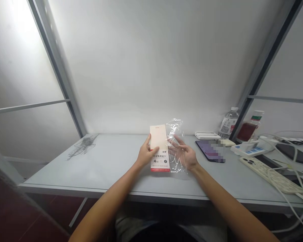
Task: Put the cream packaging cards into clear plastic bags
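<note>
Head view: ruler-set packet upright in the left hand

The packet is a flat, pale peach sleeve printed with Chinese text, with a red band across its near end. Its long axis runs almost straight away from the person, with the far end leaning slightly left and the printed face turned up toward the camera. It is held above the pale grey table, near its middle, though whether the near end touches the surface cannot be told.

The left hand wraps the packet's left edge in a narrow, firm hold. The right hand is open wide and empty, with its fingers spread, just right of the packet. A clear plastic bag stands between them, behind the right hand; whether the hand touches it cannot be told.

Farther right of the packet lie a dark tablet with a pixelated screen, a flat white box, a plastic water bottle and a white power strip. Well left of the packet is a scratchy grey mark on the table.
</note>
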Motion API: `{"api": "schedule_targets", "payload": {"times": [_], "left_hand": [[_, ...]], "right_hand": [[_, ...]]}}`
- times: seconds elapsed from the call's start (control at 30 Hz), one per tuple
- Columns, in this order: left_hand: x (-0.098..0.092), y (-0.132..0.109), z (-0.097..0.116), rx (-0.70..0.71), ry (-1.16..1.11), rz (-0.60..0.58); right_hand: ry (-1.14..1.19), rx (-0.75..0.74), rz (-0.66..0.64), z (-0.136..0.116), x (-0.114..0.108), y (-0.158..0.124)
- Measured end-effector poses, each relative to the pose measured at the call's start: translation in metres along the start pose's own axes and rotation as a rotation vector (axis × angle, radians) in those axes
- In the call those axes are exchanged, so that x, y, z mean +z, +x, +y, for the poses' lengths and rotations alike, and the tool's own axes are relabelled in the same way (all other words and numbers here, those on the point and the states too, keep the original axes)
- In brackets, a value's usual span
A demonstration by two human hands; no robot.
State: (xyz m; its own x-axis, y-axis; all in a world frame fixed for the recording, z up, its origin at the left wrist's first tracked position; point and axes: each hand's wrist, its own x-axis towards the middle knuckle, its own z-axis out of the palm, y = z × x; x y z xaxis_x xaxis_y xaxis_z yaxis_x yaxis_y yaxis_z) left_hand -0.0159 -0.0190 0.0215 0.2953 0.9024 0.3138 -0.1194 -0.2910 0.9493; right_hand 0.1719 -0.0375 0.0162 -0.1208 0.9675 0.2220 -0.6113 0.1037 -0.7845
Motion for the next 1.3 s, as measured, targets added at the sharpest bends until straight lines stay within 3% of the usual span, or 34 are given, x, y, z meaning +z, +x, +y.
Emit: {"api": "schedule_targets", "payload": {"times": [0.47, 0.53, 0.7, 0.97, 1.13, 1.3], "left_hand": [[0.002, -0.001, 0.001, -0.026, -0.048, -0.146], [0.002, 0.000, -0.002, -0.013, 0.025, -0.119], [-0.001, 0.001, -0.004, 0.036, 0.234, 0.077], [-0.001, -0.001, 0.000, 0.125, 0.387, 0.265], [0.000, -0.003, -0.003, 0.137, 0.447, 0.291], [0.001, -0.001, -0.002, 0.147, 0.324, 0.212]], "right_hand": [[-0.008, 0.061, -0.001, 0.001, 0.000, 0.001], [-0.057, 0.095, -0.021, 0.004, 0.001, 0.001], [-0.274, 0.151, -0.006, 0.012, 0.004, 0.001], [-0.489, 0.238, -0.122, 0.018, 0.009, -0.004], [-0.518, 0.261, -0.221, 0.021, 0.015, -0.007], [-0.553, 0.242, -0.193, 0.020, 0.015, -0.008]]}}
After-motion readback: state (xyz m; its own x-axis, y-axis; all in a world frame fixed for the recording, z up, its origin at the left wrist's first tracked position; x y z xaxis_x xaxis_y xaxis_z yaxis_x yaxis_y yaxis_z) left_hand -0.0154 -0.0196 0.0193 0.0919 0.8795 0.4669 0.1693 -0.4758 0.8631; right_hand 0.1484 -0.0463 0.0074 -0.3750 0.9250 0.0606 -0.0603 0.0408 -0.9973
